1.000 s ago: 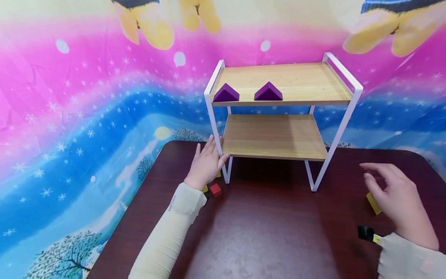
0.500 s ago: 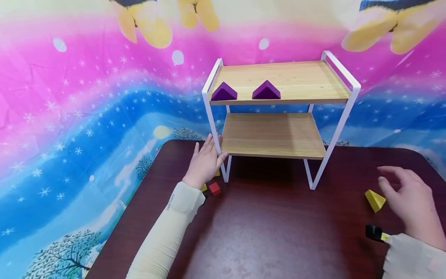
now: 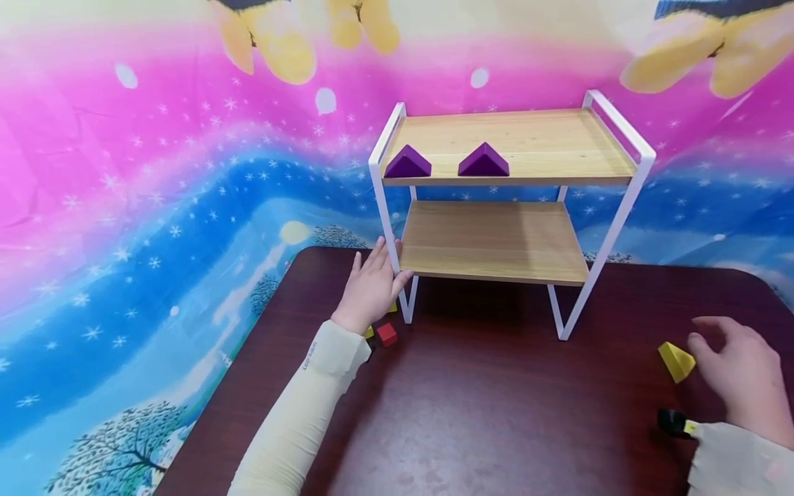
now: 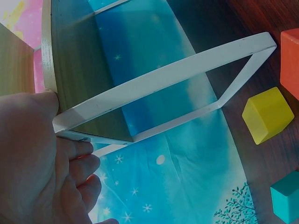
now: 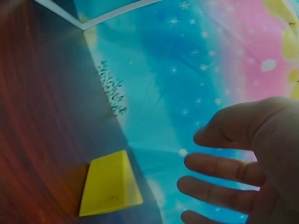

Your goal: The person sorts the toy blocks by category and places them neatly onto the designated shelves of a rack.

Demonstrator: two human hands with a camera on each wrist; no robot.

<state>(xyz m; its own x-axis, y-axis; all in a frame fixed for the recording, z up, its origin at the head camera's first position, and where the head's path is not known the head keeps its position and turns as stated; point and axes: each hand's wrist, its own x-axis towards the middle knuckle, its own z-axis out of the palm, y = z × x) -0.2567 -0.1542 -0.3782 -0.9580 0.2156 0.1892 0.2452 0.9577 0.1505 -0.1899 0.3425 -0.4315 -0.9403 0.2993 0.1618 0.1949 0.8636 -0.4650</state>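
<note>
My left hand [image 3: 367, 293] holds the left front post of a two-tier shelf rack [image 3: 496, 258] with white metal sides and wooden boards. In the left wrist view, its thumb lies at the lower board's front edge and its fingers are on the outer side. My right hand [image 3: 741, 368] hovers over the table at the right, fingers loosely bent around nothing. Just left of it lies a yellow triangular block [image 3: 676, 362], also plain in the right wrist view [image 5: 110, 184], apart from the fingers. Two purple triangular blocks [image 3: 408, 162] stand at the top board's front edge.
Beside the rack's left foot lie a red block [image 3: 387, 335], a yellow block [image 4: 267, 115] and a teal block [image 4: 286, 198], partly hidden by my left arm in the head view. The dark table [image 3: 496, 413] meets a printed cloth backdrop [image 3: 186, 207] behind.
My right hand has moved right and slightly down, away from above the yellow triangular block, which is now uncovered. My left hand stays on the rack's post. The purple blocks have not moved.
</note>
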